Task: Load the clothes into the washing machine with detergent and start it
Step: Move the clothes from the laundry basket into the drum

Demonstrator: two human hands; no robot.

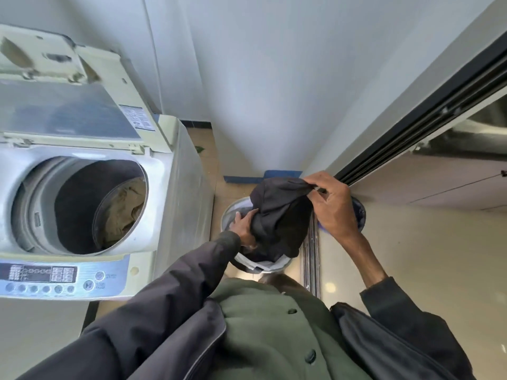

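Observation:
A top-loading washing machine [162, 171] stands at the left with its lid [68, 111] raised. A khaki garment [123, 212] lies in its drum. Right of the machine, a round laundry basket [233, 209] sits on the floor. Above it hangs a dark garment [279, 215]. My right hand [334, 204] pinches its top edge. My left hand [244, 226] grips its lower left side, just over the basket's rim. Lighter cloth [263, 266] shows in the basket under the garment.
The machine's control panel [55, 278] with buttons faces me at the lower left. A white wall [260, 91] rises behind the basket. A dark sliding door track [411, 124] runs along the right, and its floor rail [311, 256] passes beside the basket.

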